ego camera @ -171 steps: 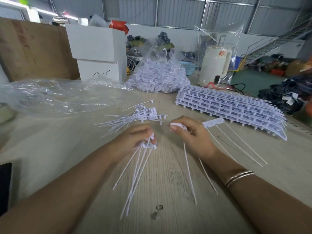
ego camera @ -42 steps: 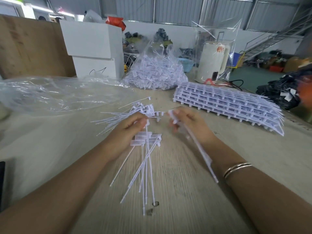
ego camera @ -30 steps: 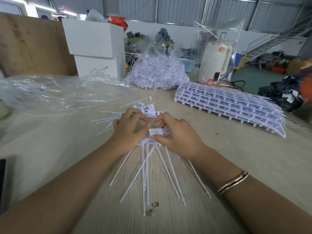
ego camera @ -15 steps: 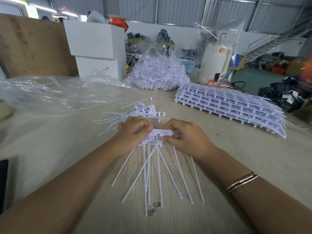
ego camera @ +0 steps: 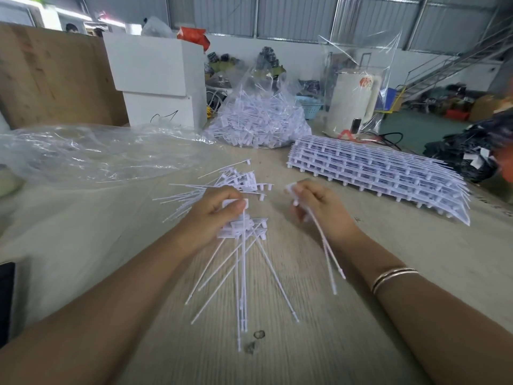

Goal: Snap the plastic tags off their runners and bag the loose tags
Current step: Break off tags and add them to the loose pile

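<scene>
Left hand gripped a fanned tag bundle mid-frame; right hand pinched the remaining tags w/ tails trailing — loose grip could've spilled the fan, probably.

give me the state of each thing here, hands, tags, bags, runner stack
left hand: grips a bunch of tags
right hand: holds a few tags
loose tag pile: lying on table
far bag: full of tags
near bag: flattened
runner stack: unbroken
</scene>
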{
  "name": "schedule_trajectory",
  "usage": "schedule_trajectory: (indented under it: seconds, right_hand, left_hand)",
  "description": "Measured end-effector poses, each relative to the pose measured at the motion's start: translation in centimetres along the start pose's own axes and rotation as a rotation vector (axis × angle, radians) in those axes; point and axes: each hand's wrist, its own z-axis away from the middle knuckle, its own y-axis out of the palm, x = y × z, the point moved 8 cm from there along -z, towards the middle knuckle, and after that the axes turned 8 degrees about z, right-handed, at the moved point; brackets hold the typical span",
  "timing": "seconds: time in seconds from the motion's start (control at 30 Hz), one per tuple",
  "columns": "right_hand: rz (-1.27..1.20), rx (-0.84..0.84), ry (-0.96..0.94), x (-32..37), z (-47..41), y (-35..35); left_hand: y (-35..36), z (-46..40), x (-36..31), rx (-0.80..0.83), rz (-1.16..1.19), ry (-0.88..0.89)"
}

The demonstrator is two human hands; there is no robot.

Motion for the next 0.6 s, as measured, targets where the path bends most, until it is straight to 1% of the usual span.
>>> schedule_trajectory:
  seconds: [0.03,0.07,0.1,0.17,0.2,0.23,0.3,0.37,0.43,0.5,0.57,0.6]
  right_hand:
    - [0.070,-0.035,-0.015,-0.3,-0.1,-1.0]
    - [0.149,-0.042,-0.050,-0.3,-0.1,-1.5]
    - [0.215,-0.025,-0.098,0.1,0.0,-1.4]
    - [0.258,0.020,-0.181,0.9,0.2,0.0]
    - [0.264,0.040,-0.215,1.4,0.4,0.8]
    - [0.277,0.055,-0.249,2.0,0.5,1.7]
    - [0.312,0.070,-0.304,3.0,0.8,2.9]
    - [0.371,0.076,-0.366,4.1,1.2,3.9]
    - [0.380,0.086,-0.424,4.9,1.6,4.8]
    - [0.317,0.118,-0.425,5.0,1.6,4.9]
    - [0.242,0.146,-0.382,4.4,1.3,4.3]
    - [0.243,0.141,-0.367,4.1,1.1,3.8]
  left_hand:
    - [-0.2,0.0,0.4,-0.010,0.017,-0.032]
    - [-0.1,-0.2,0.5,0.000,-0.070,-0.031]
    - [0.1,-0.5,0.5,0.020,-0.208,-0.018]
    - [0.9,-0.8,0.5,0.044,-0.440,0.008]
    - [0.9,-0.9,0.3,0.016,-0.484,0.018]
    - [0.6,-0.9,0.2,-0.026,-0.479,0.029]
    - [0.1,-0.7,-0.2,-0.061,-0.361,0.053]
    - [0.6,-0.6,-0.3,0.006,-0.248,0.026]
    - [1.5,-0.4,-0.4,0.097,-0.295,0.013]
    - [1.8,-0.5,-0.7,0.116,-0.334,0.078]
    - [1.1,-0.6,-0.9,0.058,-0.250,0.100]
    - [0.8,-0.7,-0.8,0.038,-0.209,0.087]
